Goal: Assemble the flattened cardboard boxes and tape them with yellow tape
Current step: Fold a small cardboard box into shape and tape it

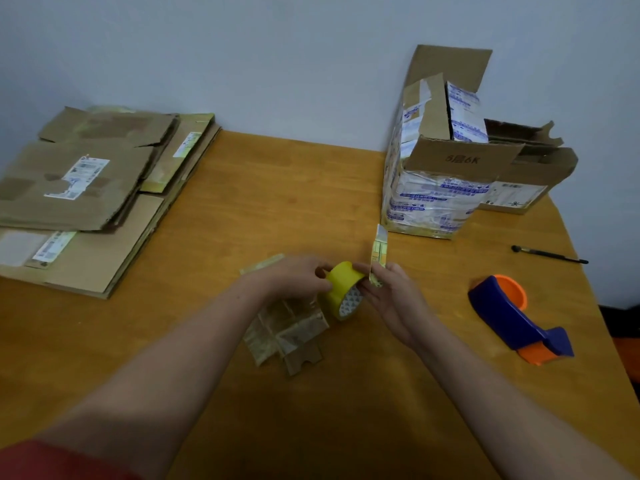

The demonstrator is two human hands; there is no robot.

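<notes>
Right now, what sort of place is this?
Probably a small packing spot in a plain room: a wooden table against a bare wall, a stack of flattened boxes, a tape dispenser. The left hand holds a roll of yellow tape; the right hand pinches a strip.

The left forearm point(166, 358) and right forearm point(485, 382) are bare, with a red sleeve point(52, 460) higher up the left arm.

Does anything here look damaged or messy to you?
Yes. A crumpled wad of old tape and cardboard scraps lies on the table just left of the yellow tape roll. The low box at the far right has ragged, torn flaps, and the flattened boxes on the left show darker patches where their surface looks peeled off.
</notes>
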